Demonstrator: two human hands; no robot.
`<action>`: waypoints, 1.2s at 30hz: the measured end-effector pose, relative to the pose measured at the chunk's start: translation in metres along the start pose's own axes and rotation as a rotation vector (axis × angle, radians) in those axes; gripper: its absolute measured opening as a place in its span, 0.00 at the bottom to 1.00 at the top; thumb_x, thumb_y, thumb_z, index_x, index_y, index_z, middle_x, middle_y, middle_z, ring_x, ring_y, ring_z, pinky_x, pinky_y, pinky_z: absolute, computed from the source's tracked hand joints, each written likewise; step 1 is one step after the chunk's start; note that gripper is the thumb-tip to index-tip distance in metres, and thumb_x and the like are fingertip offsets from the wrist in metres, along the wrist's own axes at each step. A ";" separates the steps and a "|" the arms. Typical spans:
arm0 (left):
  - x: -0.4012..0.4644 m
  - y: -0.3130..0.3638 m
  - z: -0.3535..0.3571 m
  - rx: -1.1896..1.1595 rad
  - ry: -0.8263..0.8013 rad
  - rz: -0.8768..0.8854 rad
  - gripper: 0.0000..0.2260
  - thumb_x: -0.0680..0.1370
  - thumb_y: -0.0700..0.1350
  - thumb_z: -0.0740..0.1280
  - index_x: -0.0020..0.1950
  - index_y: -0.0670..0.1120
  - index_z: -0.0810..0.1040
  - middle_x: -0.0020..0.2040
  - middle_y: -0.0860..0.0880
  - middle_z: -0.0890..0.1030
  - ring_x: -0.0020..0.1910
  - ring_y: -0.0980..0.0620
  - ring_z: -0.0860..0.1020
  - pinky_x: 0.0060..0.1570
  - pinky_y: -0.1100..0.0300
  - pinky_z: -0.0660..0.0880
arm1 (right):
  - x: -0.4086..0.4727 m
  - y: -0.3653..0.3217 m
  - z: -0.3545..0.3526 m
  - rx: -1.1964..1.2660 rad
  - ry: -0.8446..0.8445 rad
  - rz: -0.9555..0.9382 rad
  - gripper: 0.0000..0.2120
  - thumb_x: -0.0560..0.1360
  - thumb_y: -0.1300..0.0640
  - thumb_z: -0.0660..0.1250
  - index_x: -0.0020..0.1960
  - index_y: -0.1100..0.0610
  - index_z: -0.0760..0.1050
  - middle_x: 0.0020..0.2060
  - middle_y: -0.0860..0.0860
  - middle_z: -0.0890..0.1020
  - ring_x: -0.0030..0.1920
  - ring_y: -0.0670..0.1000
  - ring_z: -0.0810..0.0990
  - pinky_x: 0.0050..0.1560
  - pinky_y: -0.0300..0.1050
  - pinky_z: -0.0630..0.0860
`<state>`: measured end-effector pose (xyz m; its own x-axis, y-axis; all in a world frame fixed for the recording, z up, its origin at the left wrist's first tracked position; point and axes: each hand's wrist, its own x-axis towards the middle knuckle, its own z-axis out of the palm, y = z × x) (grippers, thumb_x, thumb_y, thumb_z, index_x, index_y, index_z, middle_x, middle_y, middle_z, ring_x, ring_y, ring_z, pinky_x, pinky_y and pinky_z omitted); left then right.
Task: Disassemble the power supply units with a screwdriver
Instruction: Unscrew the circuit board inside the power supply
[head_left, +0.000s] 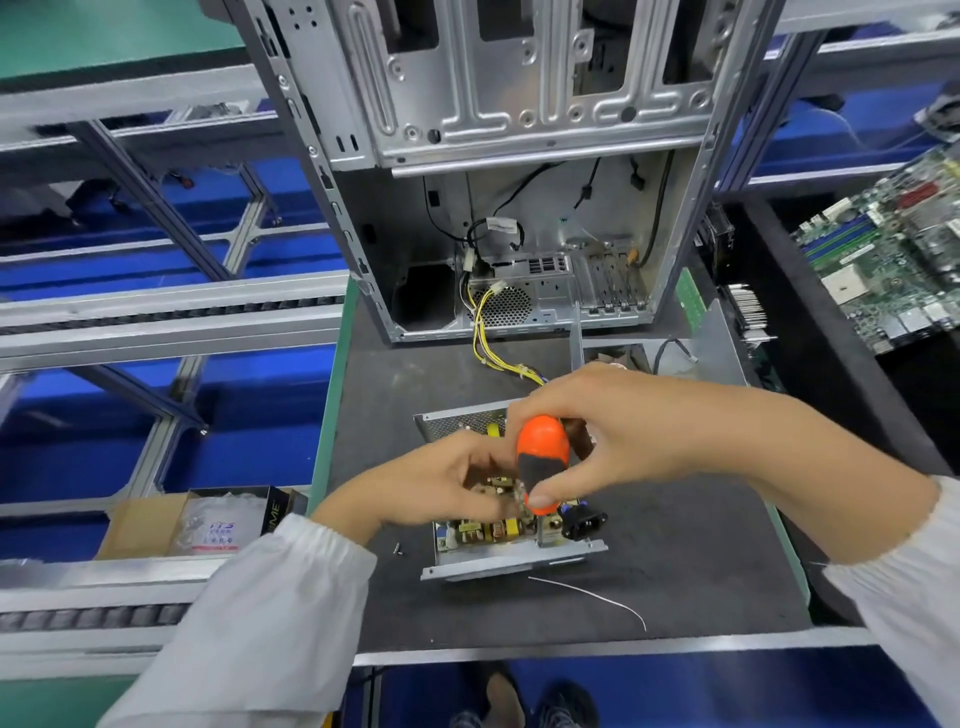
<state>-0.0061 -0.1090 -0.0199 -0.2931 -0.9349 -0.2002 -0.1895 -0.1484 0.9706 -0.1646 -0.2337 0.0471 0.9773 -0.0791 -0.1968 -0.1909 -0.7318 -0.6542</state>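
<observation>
Orange and black screwdriver (541, 462) upright over opened power supply unit (511, 525), handle pinched between right hand (618, 436) fingers and thumb, shaft dropping toward the near right corner of the board beside the black mains socket (584, 524). Left hand (441, 480) low over the circuit board, fingers curled among the components; whether gripping a part or only steadying, cannot tell. Cover already off, so probably the board-screw stage: loosening fasteners that tie the board to the metal tray. Next move likely calls for tip seated square in the screw head, steady downward pressure, turning until free, then lifting the screw clear. Unit flat on dark tabletop (701, 561), directly beneath both hands, yellow wire bundle (488, 332) trailing from its far side toward the empty computer case (519, 156) behind. Loose screw (398, 548) just left of the tray, thin white wire (597, 595) on the mat in front.
</observation>
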 end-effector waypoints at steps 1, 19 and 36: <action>-0.004 -0.001 0.003 -0.058 0.005 0.007 0.12 0.75 0.29 0.67 0.50 0.46 0.80 0.45 0.59 0.81 0.46 0.63 0.77 0.50 0.69 0.71 | 0.000 -0.003 -0.002 0.013 -0.049 -0.006 0.12 0.69 0.46 0.75 0.47 0.48 0.76 0.40 0.43 0.79 0.41 0.42 0.75 0.43 0.36 0.71; 0.001 -0.013 0.031 -0.166 0.280 0.077 0.19 0.68 0.40 0.76 0.49 0.27 0.76 0.41 0.38 0.78 0.45 0.47 0.74 0.47 0.48 0.70 | -0.014 -0.031 0.013 -0.718 0.076 -0.104 0.13 0.80 0.40 0.46 0.48 0.49 0.57 0.35 0.48 0.74 0.35 0.56 0.75 0.28 0.47 0.59; 0.013 -0.007 0.021 -0.078 0.133 0.095 0.15 0.68 0.31 0.76 0.39 0.53 0.85 0.38 0.47 0.81 0.40 0.51 0.74 0.44 0.53 0.69 | -0.009 -0.050 0.019 -0.854 -0.043 0.144 0.19 0.81 0.39 0.49 0.56 0.54 0.65 0.38 0.50 0.72 0.46 0.57 0.80 0.26 0.42 0.52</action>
<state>-0.0287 -0.1136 -0.0319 -0.1786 -0.9796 -0.0926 -0.0920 -0.0771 0.9928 -0.1659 -0.1835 0.0680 0.9411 -0.1973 -0.2745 -0.1612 -0.9757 0.1487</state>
